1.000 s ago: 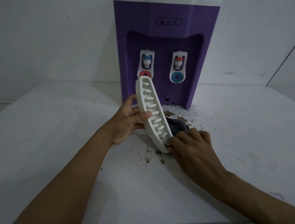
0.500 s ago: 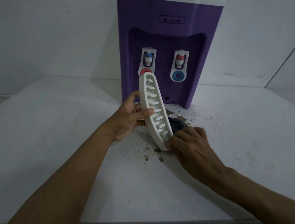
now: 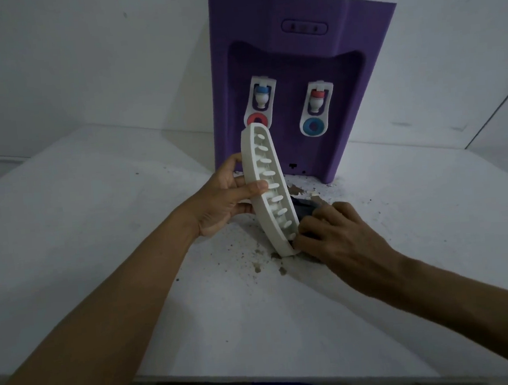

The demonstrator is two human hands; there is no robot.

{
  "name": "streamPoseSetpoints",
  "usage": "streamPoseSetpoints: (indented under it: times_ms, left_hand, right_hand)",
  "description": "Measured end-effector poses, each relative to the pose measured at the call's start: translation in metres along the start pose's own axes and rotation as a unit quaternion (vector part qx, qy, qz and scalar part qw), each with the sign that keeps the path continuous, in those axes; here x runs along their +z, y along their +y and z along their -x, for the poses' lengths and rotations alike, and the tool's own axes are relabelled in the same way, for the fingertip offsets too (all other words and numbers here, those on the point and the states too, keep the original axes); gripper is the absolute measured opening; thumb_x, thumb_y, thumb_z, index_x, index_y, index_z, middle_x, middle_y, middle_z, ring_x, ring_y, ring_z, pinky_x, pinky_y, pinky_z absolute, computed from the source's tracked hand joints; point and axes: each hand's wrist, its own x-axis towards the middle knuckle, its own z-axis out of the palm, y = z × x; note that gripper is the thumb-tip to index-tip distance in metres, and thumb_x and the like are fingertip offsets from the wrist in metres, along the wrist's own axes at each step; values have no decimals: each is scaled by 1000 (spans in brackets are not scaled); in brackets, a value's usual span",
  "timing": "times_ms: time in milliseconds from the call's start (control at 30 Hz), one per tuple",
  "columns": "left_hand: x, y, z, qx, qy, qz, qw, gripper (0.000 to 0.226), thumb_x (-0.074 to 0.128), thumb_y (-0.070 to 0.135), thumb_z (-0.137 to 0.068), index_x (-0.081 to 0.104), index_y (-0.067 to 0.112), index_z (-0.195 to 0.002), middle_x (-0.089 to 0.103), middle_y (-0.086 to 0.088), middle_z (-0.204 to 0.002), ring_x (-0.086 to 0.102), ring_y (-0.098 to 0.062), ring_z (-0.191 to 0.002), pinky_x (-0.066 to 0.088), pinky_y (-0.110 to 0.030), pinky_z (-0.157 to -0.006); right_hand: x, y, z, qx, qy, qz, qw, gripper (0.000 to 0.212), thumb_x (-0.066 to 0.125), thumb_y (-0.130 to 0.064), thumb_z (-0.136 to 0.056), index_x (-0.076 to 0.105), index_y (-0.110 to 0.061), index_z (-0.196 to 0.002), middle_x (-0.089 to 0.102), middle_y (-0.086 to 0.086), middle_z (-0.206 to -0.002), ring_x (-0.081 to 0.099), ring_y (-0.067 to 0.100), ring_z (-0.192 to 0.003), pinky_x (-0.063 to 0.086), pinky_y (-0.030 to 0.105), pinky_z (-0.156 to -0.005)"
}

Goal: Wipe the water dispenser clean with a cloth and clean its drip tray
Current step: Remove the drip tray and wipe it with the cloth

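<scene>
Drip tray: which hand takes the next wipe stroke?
Right. The right hand holds the dark cloth against the drip tray's lower end, so it can likely stroke upward. The left hand grips the tray's edge, holding it tilted on end, and is needed as support.

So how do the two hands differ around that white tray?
The left hand grips the drip tray mid-length, thumb on its slotted face; the right hand holds a dark cloth instead. The left hand sits higher; the right hand is down at the tray's lower end. Both touch the tray.
</scene>
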Motion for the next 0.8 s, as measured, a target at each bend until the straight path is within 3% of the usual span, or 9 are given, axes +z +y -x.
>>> streamPoseSetpoints:
  times_ms: [100, 167, 367, 433, 500, 533, 667, 733, 800]
  left_hand:
    - [0, -2, 0, 2, 6, 0, 1000, 54, 68, 12, -80, 45, 22, -128, 71, -10, -113, 68, -27, -105, 58, -37, -77]
    - [-1, -3, 0, 8, 7, 1, 1000, 54, 67, 12, -80, 45, 22, -127, 71, -11, -114, 68, -27, -106, 58, -38, -77]
    - [-1, -6, 1, 13, 12, 4, 1000, 54, 68, 11, -79, 46, 22, -127, 70, -12, -115, 67, -30, -108, 58, -42, -81]
    - [0, -4, 1, 11, 9, 0, 1000, 55, 68, 12, -79, 45, 21, -128, 70, -12, -116, 67, -30, -107, 58, -44, -83]
    - [2, -2, 0, 11, 6, -2, 1000, 55, 68, 12, -78, 45, 22, -127, 70, -12, -114, 67, -28, -106, 58, -42, -80]
    - [2, -2, 0, 12, 6, -2, 1000, 55, 68, 12, -78, 44, 22, -127, 70, -12, -114, 67, -28, -105, 58, -41, -79]
    - [3, -4, 1, 16, 9, 4, 1000, 61, 67, 9, -79, 40, 19, -132, 69, -15, -117, 66, -30, -108, 58, -43, -80]
    - [1, -4, 1, 20, 11, 8, 1000, 64, 67, 8, -80, 38, 16, -135, 69, -15, -117, 67, -30, -107, 58, -42, -78]
    - [0, -4, 1, 24, 13, 7, 1000, 65, 67, 8, -80, 37, 15, -137, 69, -14, -116, 67, -29, -106, 58, -40, -77]
  right_hand:
    - [-1, -9, -8, 37, 8, -60, 997, 27, 77, -13, -71, 65, -18, -94, 68, 4, -94, 60, 21, -84, 49, 38, -79]
    - [-3, -13, -12, 111, 5, -185, 976, 16, 69, -10, -81, 61, -22, -89, 65, -1, -96, 57, 15, -90, 46, 34, -87]
    - [-4, -15, -8, 290, 11, -478, 829, 16, 67, -21, -87, 52, -29, -86, 60, -16, -102, 58, 2, -96, 54, 21, -79]
    - [-5, -10, -5, 218, 18, -383, 897, 19, 68, -21, -86, 51, -29, -85, 62, -13, -98, 58, 5, -93, 53, 30, -85]
    - [-2, -4, -5, 85, 28, -171, 981, 30, 76, -17, -77, 52, -27, -91, 66, -3, -96, 59, 13, -87, 49, 42, -88]
    - [-1, -4, -5, 41, 13, -87, 995, 38, 82, -17, -69, 55, -24, -96, 69, 2, -97, 60, 18, -85, 47, 44, -86]
    - [-2, -3, -10, 38, -16, -36, 999, 45, 85, -18, -63, 56, -24, -96, 70, 3, -95, 59, 19, -81, 41, 36, -80]
    - [-5, -3, -14, 87, -5, -132, 987, 34, 74, -13, -77, 47, -33, -85, 64, -5, -92, 54, 13, -86, 33, 31, -87]
    - [-4, -5, -13, 168, -5, -293, 941, 30, 65, -14, -86, 44, -33, -78, 59, -12, -90, 52, 7, -91, 35, 35, -93]
